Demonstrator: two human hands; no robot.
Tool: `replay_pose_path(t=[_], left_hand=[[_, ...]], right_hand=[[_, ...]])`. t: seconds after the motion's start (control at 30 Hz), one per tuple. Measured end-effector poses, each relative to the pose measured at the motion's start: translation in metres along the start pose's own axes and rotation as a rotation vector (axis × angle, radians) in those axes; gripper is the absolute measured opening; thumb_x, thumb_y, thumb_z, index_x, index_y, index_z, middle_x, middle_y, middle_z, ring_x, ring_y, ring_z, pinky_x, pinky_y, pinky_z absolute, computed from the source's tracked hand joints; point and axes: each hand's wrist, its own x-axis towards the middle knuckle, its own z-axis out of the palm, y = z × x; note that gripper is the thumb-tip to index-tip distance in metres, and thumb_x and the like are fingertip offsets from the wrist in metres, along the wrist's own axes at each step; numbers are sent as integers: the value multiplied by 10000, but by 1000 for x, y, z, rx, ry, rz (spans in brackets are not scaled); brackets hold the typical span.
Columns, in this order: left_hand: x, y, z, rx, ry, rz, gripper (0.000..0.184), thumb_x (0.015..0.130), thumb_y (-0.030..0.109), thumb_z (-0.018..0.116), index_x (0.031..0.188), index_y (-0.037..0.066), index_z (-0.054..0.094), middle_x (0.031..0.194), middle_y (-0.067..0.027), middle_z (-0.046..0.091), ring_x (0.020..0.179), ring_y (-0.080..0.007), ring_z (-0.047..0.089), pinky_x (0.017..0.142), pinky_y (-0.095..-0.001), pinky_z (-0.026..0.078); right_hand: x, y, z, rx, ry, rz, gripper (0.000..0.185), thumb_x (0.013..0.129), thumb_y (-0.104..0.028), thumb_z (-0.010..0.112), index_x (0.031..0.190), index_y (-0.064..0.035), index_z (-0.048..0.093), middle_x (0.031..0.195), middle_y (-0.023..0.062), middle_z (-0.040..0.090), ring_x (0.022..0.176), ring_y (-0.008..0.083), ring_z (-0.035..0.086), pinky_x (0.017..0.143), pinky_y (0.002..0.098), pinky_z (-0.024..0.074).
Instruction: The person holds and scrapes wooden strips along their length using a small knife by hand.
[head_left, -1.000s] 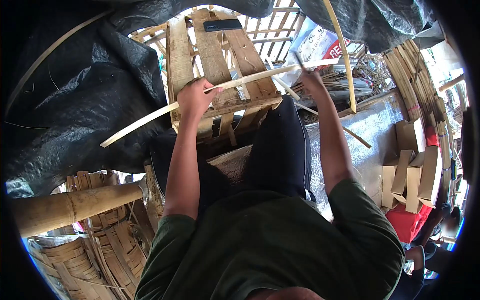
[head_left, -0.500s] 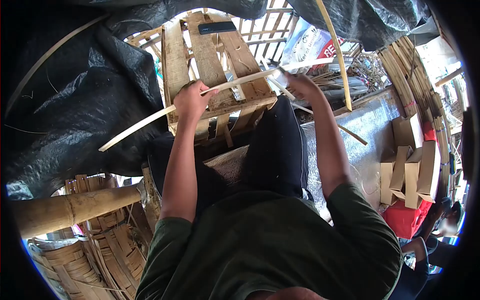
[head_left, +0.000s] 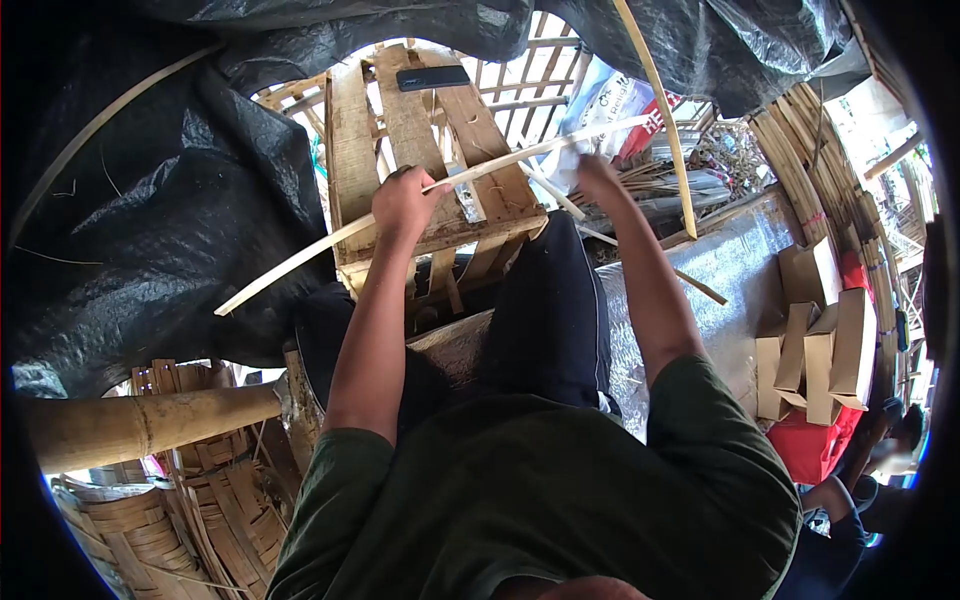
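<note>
A long, pale bamboo strip [head_left: 300, 257] crosses the view at a slant, over a slatted wooden bench [head_left: 405, 140]. My left hand [head_left: 402, 203] is closed round the strip near its middle. Close below the strip's right part is my right hand [head_left: 598, 178], its fingers curled round a thin dark tool that is blurred and too small to name. A black phone [head_left: 432, 77] lies on the far end of the bench slats.
Black plastic sheeting [head_left: 170, 210] hangs at the left and top. Another curved strip [head_left: 668, 120] hangs at the right, near a printed bag [head_left: 605, 100]. Cardboard boxes [head_left: 820, 345] stand on a red item [head_left: 815, 445]. A person [head_left: 850, 500] is at the lower right.
The right hand has moved left and slightly down, a little away from the strip. The left hand still holds the strip, and the whole view has shifted slightly.
</note>
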Motion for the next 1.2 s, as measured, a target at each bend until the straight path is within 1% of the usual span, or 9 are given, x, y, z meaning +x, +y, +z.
replay_pose_path(t=[0.07,0.2,0.33,0.47,0.53,0.87,0.93,1.0,1.2], left_hand=[[1,2,-3,1,-55,-53,362,733,489,767,767,142,671,665,-49,650,665,-261,652,617,-389,494],[-5,2,-3,14,-33,-42,362,734,495,764,777,145,679,673,-44,656,666,-254,654,624,-377,493],[-3,0,-2,27,-23,-21,415,722,556,748,801,153,692,719,-42,683,693,-253,669,618,-382,501],[-2,1,-5,7,-88,-95,428,727,576,735,811,158,690,744,-36,686,726,-246,671,641,-376,502],[-3,0,-4,19,-72,-84,404,735,553,740,811,160,691,733,-42,681,723,-243,669,645,-374,501],[0,1,-9,18,-87,-96,389,747,545,737,836,169,693,735,-49,677,727,-243,668,662,-377,501],[-3,3,-9,6,-100,-97,383,747,536,741,839,168,694,742,-43,680,729,-240,669,661,-374,502],[-3,2,-11,-2,-107,-102,378,747,528,745,842,166,694,749,-38,683,731,-237,670,660,-371,503],[2,0,-8,-16,-99,-97,368,748,505,754,847,155,698,766,-33,688,736,-232,671,650,-359,506]], right_hand=[[-7,-1,8,720,-509,265,237,961,-230,474,880,-43,594,602,28,487,453,125,427,389,298,348],[12,10,-8,683,188,297,217,915,-182,478,1003,-10,577,700,105,584,582,216,613,453,385,477],[-56,-51,-8,752,-487,178,201,960,-229,474,888,-53,536,606,10,440,446,104,414,370,281,287],[-29,-44,-20,680,204,330,318,1009,-295,438,888,-18,536,566,-8,406,409,99,375,349,300,285],[-35,-38,4,195,27,-50,281,963,-270,454,955,-13,567,601,72,528,451,188,541,383,340,390],[-20,-13,4,115,125,-109,379,993,-334,421,1064,-10,603,723,175,628,521,247,607,449,392,458],[-4,-2,-6,653,140,383,373,988,-316,427,1112,-16,609,794,176,658,581,250,629,490,392,482],[-10,-3,8,72,97,-70,374,985,-330,445,1045,-10,629,716,124,632,549,237,614,491,368,476],[-6,-21,13,493,168,232,471,1009,-421,396,907,-7,595,565,93,529,416,192,496,391,347,409]])
